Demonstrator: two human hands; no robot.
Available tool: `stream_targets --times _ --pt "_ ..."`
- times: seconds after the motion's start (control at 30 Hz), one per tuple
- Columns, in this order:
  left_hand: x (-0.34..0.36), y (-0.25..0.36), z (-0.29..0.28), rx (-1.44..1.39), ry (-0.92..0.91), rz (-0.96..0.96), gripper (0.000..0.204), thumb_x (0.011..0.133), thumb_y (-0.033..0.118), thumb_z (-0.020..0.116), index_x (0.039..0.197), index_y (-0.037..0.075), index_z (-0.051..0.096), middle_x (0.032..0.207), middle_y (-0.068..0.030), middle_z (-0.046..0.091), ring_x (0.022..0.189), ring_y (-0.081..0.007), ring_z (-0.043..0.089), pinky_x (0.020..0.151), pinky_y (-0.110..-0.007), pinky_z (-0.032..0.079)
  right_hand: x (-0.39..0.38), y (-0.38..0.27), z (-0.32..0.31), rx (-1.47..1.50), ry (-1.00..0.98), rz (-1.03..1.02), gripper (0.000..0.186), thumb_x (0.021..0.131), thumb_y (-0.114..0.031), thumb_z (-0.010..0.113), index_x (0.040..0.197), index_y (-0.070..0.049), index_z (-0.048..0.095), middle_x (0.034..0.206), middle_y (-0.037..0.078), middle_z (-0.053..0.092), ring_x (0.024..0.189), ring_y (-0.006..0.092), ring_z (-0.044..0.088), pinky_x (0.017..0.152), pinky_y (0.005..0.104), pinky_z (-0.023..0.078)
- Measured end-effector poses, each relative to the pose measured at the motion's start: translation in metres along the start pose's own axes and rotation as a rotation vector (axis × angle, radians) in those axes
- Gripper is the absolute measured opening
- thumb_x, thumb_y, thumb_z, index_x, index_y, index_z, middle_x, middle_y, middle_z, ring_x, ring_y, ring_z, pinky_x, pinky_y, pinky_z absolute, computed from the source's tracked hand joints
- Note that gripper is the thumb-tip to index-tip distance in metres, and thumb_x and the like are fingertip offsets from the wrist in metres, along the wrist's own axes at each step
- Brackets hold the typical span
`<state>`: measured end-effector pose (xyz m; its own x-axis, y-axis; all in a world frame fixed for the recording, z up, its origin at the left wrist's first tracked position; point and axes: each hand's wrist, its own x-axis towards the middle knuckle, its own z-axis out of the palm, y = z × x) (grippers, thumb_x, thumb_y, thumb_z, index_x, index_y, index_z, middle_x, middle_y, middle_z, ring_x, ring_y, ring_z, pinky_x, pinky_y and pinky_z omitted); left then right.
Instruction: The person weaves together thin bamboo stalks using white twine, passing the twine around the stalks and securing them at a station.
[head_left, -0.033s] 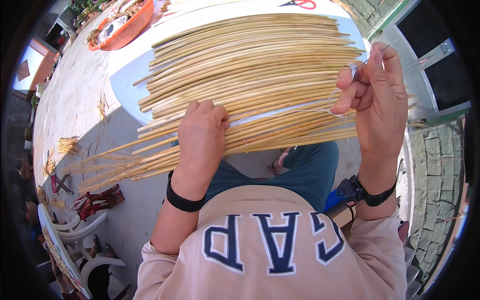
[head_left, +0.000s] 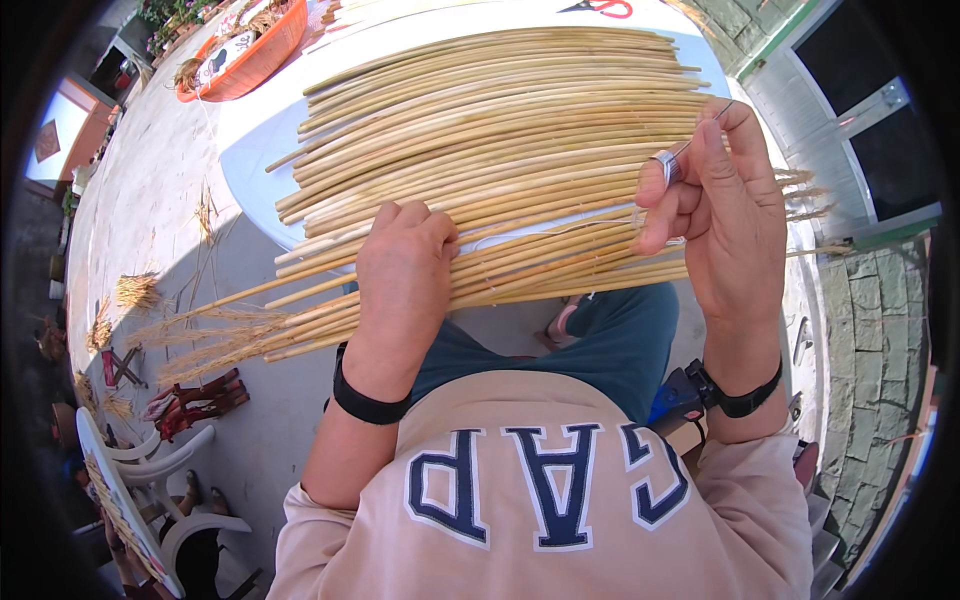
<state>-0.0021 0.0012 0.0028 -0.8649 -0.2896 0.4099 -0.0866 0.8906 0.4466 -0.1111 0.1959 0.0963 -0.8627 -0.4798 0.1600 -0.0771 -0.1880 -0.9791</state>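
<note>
**Reed mat: hand positions and thread state**

Far left, an orange basin [head_left: 262,52] sits on the paved ground. Loose straw tufts [head_left: 133,291] lie scattered on that ground, and a white plastic chair [head_left: 170,480] stands at the near left.

The reed mat [head_left: 500,130] lies across the white table [head_left: 245,150], stalks running left to right, with the near stalks overhanging the table edge above the person's lap.

Left hand [head_left: 402,285]: fingers curled together, pressing down on the near stalks and clamping them flat. A black band circles the wrist.

A thin thread [head_left: 560,230] crosses the near stalks between the two hands and appears taut.

Right hand [head_left: 722,210]: fingers closed on a thin metal needle [head_left: 695,140], pinched between thumb and forefinger, raised just above the right end of the mat. A metal ring sits on one finger.

Compared with the other frame of this instant, no position has changed: both hands hold as before. Judgement: a stitch is being drawn tight rather than a new one started.
</note>
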Motion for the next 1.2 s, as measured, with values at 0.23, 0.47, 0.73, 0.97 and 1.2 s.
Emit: stream_targets --times 0.23,0.47,0.73,0.97,1.2 --pt "0.004 0.005 -0.001 0.017 -0.019 0.064 0.009 0.071 0.002 0.069 0.078 0.001 0.063 0.078 -0.0104 0.056 0.080 -0.0301 0.052 0.070 -0.040 0.044 -0.033 0.057 0.033 -0.200 -0.303 0.471 0.010 0.096 -0.015 0.052 0.099 -0.005 0.052 0.066 0.003 0.059 0.046 0.0065 0.053 0.041 0.0205 0.040" --pt "0.001 0.002 -0.003 -0.022 -0.003 0.096 0.014 0.071 -0.001 0.069 0.080 0.003 0.060 0.080 -0.0111 0.055 0.080 -0.0301 0.052 0.071 -0.039 0.046 -0.041 0.070 0.040 -0.273 -0.247 0.487 0.010 0.096 -0.013 0.053 0.097 -0.004 0.056 0.065 0.002 0.060 0.043 0.0038 0.049 0.040 0.0176 0.037" --pt "0.001 0.000 -0.006 -0.159 -0.036 0.087 0.014 0.072 -0.001 0.068 0.080 0.002 0.058 0.077 -0.0125 0.054 0.080 -0.0311 0.052 0.070 -0.040 0.045 -0.044 0.078 0.048 -0.334 -0.183 0.376 0.006 0.086 -0.005 0.055 0.087 0.001 0.057 0.056 0.004 0.059 0.048 0.0068 0.053 0.043 0.0232 0.040" --pt "0.001 0.000 -0.006 -0.164 -0.041 0.086 0.013 0.072 -0.001 0.068 0.081 0.002 0.058 0.078 -0.0127 0.054 0.080 -0.0313 0.052 0.070 -0.040 0.044 -0.044 0.080 0.048 -0.333 -0.177 0.377 0.006 0.086 -0.005 0.055 0.085 0.001 0.057 0.057 0.005 0.060 0.049 0.0077 0.054 0.045 0.0235 0.041" --pt "0.001 0.000 -0.006 -0.170 -0.047 0.076 0.013 0.073 -0.001 0.068 0.082 0.001 0.059 0.078 -0.0129 0.055 0.080 -0.0313 0.051 0.071 -0.040 0.044 -0.044 0.078 0.049 -0.347 -0.182 0.393 0.007 0.086 -0.005 0.055 0.085 0.001 0.058 0.060 0.005 0.061 0.050 0.0083 0.056 0.047 0.0233 0.043"
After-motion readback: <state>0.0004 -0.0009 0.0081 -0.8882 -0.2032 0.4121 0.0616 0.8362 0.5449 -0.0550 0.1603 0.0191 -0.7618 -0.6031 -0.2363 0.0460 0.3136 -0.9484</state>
